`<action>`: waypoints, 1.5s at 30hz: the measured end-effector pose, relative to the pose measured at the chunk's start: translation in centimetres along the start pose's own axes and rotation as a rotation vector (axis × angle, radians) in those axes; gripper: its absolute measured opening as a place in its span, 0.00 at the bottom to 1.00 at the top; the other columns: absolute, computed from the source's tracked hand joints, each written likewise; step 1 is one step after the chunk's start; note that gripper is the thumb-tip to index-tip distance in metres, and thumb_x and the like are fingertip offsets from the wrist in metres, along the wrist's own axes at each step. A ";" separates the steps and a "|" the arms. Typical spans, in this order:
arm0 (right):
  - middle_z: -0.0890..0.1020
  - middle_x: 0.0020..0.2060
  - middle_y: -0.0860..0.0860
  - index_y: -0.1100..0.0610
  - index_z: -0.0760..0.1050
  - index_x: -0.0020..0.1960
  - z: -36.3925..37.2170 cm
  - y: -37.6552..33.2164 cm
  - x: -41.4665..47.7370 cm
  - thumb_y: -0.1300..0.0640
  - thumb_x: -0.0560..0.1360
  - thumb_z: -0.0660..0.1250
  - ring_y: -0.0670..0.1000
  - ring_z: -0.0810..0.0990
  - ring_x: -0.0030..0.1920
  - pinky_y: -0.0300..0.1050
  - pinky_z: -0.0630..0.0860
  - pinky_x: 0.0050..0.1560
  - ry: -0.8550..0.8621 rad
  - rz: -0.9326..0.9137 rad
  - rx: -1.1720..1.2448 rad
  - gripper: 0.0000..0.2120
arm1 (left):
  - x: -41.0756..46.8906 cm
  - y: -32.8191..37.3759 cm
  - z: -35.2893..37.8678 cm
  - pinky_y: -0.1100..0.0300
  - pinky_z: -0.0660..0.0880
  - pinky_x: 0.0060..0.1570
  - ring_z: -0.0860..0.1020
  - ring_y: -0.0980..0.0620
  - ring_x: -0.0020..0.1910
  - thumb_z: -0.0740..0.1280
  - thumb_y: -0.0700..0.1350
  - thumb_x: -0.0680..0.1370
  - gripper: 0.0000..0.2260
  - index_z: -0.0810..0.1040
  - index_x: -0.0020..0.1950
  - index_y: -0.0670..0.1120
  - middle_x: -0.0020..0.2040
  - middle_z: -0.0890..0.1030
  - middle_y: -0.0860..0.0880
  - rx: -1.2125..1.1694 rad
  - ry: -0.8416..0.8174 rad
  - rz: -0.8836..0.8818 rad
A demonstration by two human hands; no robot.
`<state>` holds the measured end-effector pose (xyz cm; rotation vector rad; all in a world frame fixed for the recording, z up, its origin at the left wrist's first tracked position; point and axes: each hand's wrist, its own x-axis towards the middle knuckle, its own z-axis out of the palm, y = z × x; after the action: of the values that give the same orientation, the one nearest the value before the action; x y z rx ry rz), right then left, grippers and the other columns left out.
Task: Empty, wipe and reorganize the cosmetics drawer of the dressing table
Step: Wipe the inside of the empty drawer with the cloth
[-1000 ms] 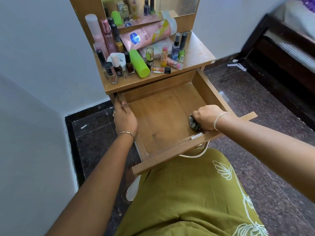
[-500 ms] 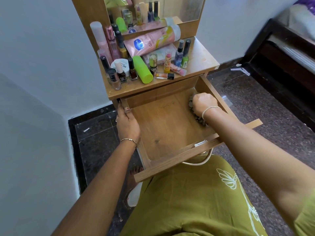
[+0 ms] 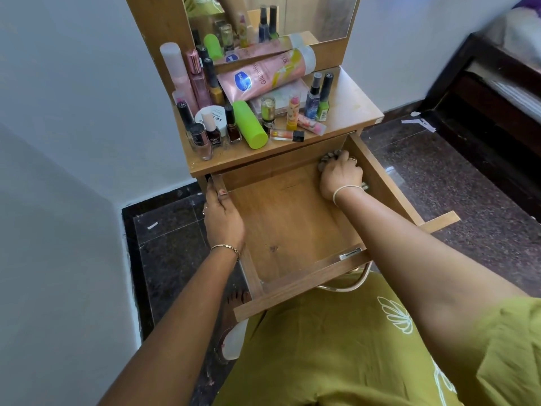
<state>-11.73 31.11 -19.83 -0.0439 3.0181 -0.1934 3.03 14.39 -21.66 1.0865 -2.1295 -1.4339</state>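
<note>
Dark speckled floor tiles (image 3: 468, 177) flank the drawer (image 3: 287, 230) on both sides. It juts out lengthwise toward the person. The left hand (image 3: 224, 218) grips its left wall, thumb inside. The right hand (image 3: 341, 175) curls over a dark cloth (image 3: 329, 158) in its far right corner. Beyond it, cosmetics (image 3: 251, 124) crowd the tabletop (image 3: 351, 104).

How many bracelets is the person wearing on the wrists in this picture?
2. A thin gold chain is on the left wrist, outside the drawer's left wall. A pale band is on the right wrist, over the drawer. Both forearms show bare, so none seems hidden.
</note>
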 end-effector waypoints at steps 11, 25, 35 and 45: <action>0.76 0.59 0.63 0.65 0.75 0.58 0.6 -9.4 -6.4 0.60 0.75 0.61 0.61 0.74 0.61 0.50 0.70 0.65 -0.203 -0.132 0.415 0.14 | 0.2 0.0 -0.1 0.46 0.69 0.63 0.72 0.42 0.63 0.49 0.51 0.83 0.19 0.61 0.74 0.53 0.67 0.72 0.45 -0.004 -0.005 0.005; 0.68 0.67 0.58 0.61 0.62 0.71 -0.6 -6.9 -2.8 0.61 0.79 0.60 0.57 0.70 0.66 0.40 0.65 0.65 0.046 0.406 1.146 0.22 | 0.1 0.0 0.0 0.49 0.69 0.62 0.72 0.44 0.64 0.49 0.51 0.83 0.19 0.62 0.73 0.53 0.68 0.72 0.46 -0.017 -0.001 -0.012; 0.62 0.71 0.59 0.57 0.53 0.76 -0.5 -6.1 -2.4 0.58 0.78 0.62 0.60 0.67 0.69 0.52 0.65 0.70 0.023 0.316 0.884 0.31 | 0.0 0.0 0.1 0.50 0.68 0.62 0.71 0.44 0.65 0.48 0.52 0.83 0.19 0.61 0.73 0.54 0.69 0.71 0.46 -0.004 0.016 -0.026; 0.78 0.59 0.60 0.60 0.70 0.64 2.1 -10.5 -8.1 0.60 0.74 0.65 0.61 0.76 0.60 0.51 0.73 0.60 -0.296 -0.567 0.376 0.19 | 0.2 -0.3 0.2 0.50 0.66 0.63 0.70 0.42 0.66 0.49 0.51 0.83 0.19 0.61 0.74 0.53 0.70 0.70 0.44 0.001 0.018 -0.011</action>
<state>-3.21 20.75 -19.60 -0.8125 2.5496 -0.7237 2.89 14.29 -22.04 1.1092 -2.1153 -1.4227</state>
